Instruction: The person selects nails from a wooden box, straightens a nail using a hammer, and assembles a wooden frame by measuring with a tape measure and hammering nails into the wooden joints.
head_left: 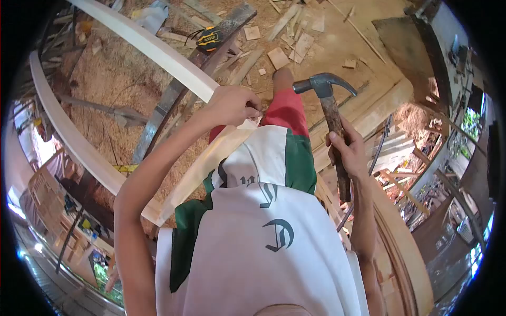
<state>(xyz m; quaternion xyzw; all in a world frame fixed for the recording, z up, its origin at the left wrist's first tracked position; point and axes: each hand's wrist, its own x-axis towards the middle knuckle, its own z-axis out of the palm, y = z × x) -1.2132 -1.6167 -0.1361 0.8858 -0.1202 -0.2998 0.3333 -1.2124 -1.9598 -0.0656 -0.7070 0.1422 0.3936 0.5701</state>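
Note:
My right hand (347, 150) is wrapped around the wooden handle of a claw hammer (331, 110), its dark metal head up and its claw pointing right. My left hand (233, 107) is closed with fingertips pinched together, over the corner where a long pale wooden rail (158, 52) meets a shorter crosspiece (203, 163). Whatever those fingers pinch, if anything, is too small to make out. A second long rail (79, 142) joins the crosspiece's other end at lower left. The hammer head is to the right of my left hand, apart from it.
A yellow and black tape measure (209, 39) sits on a dark beam (232, 25) ahead. Wood offcuts (278, 58) and sawdust (116, 79) cover the ground. Pale boards (390, 108) lie to the right, beside a dark cable (378, 150). A wooden chair (45, 184) stands at far left.

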